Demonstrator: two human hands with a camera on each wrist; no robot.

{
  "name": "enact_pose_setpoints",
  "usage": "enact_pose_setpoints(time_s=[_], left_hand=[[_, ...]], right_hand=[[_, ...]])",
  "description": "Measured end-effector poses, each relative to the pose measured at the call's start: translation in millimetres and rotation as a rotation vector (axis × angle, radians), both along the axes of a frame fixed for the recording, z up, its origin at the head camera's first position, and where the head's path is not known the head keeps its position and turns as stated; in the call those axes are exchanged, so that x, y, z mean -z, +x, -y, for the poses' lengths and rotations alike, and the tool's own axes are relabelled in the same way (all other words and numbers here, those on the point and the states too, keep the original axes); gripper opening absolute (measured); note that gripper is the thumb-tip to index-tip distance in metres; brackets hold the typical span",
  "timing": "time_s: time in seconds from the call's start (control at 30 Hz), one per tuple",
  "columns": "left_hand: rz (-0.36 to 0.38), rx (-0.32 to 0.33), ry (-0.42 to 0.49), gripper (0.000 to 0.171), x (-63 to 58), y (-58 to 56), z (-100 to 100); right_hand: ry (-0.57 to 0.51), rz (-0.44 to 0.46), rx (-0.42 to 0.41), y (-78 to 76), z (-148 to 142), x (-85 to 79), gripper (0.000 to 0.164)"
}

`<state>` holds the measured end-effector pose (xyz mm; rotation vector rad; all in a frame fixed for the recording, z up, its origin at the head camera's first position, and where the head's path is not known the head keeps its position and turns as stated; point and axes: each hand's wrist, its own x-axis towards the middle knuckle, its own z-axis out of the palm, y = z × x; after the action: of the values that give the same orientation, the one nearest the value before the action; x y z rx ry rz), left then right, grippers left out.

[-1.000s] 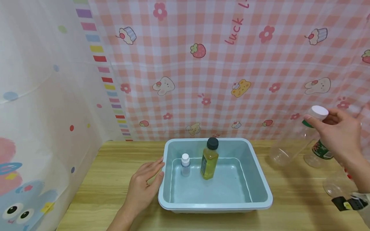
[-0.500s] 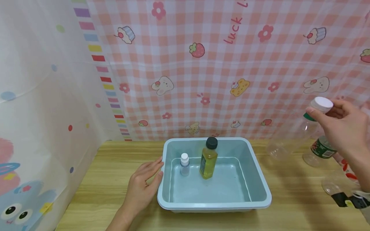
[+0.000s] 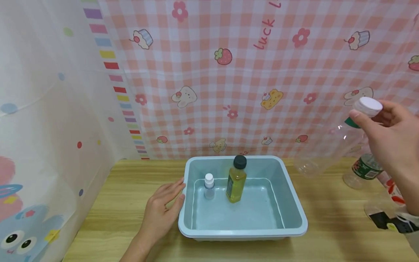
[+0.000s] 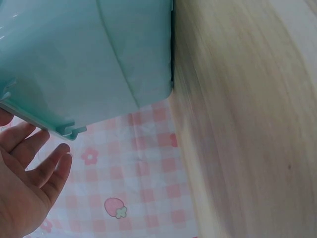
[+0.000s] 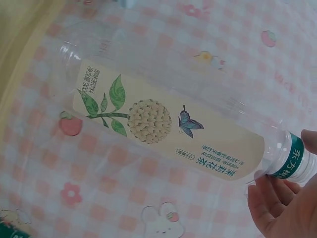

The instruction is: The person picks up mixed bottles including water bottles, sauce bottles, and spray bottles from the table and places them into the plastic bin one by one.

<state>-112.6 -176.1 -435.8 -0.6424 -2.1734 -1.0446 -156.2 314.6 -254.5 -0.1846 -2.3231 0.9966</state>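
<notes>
My right hand (image 3: 394, 136) grips a large clear plastic bottle (image 3: 330, 145) by its neck, just under the white cap. The bottle is tilted, its base toward the basin, and hangs above the table. In the right wrist view its cream label (image 5: 148, 119) shows a white flower and a butterfly. My left hand (image 3: 163, 207) touches the left rim of the pale blue basin (image 3: 242, 233) with extended fingers. Inside the basin stand a small white-capped bottle (image 3: 209, 187) and a bottle of yellow-green liquid (image 3: 236, 183) with a black cap.
Right of the basin, a clear bottle with a green label (image 3: 366, 167) stands on the wooden table (image 3: 131, 189). Another clear bottle with red markings (image 3: 381, 203) is partly hidden by my right wrist. A pink checked cloth (image 3: 203, 80) hangs behind.
The large clear bottle has risen off the table in my right hand, its base shifting left toward the basin. My left hand stays at the basin rim.
</notes>
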Motion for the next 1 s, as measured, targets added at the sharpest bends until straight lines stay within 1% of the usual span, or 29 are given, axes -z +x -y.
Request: enact_pose_setpoints(time_s=[0.1, 0.17, 0.4, 0.63, 0.73, 0.87, 0.93, 0.97, 1.0], left_hand=[[0.0, -0.001, 0.001, 0.033, -0.2, -0.1, 0], [0.002, 0.0, 0.003, 0.033, -0.2, -0.3, 0], [0.006, 0.002, 0.005, 0.033, 0.6, -0.4, 0], [-0.009, 0.005, 0.007, 0.033, -0.3, -0.3, 0], [-0.014, 0.007, 0.008, 0.033, -0.6, -0.2, 0], [-0.011, 0.007, 0.009, 0.033, -0.5, -0.1, 0], [-0.009, 0.007, 0.009, 0.033, -0.4, 0.0, -1], [-0.009, 0.006, 0.009, 0.033, -0.3, 0.0, -1], [-0.008, 0.006, 0.008, 0.032, -0.3, 0.1, -1]], right_hand=[[-0.045, -0.04, -0.03, 0.3, 3, -5.0, 0.04], [-0.074, -0.064, -0.042, -0.1, 6, -7.5, 0.036], [-0.12, -0.113, -0.051, -1.0, 16, -12.9, 0.046], [-0.188, -0.178, -0.1, -1.5, 27, -21.8, 0.04], [-0.185, -0.187, -0.116, 1.2, 33, -24.4, 0.041], [-0.181, -0.254, -0.168, 2.4, 40, -26.9, 0.037], [-0.202, -0.291, -0.197, 2.7, 44, -27.6, 0.035], [-0.243, -0.319, -0.23, 2.3, 46, -27.8, 0.034], [-0.249, -0.334, -0.241, 2.2, 47, -28.0, 0.033]])
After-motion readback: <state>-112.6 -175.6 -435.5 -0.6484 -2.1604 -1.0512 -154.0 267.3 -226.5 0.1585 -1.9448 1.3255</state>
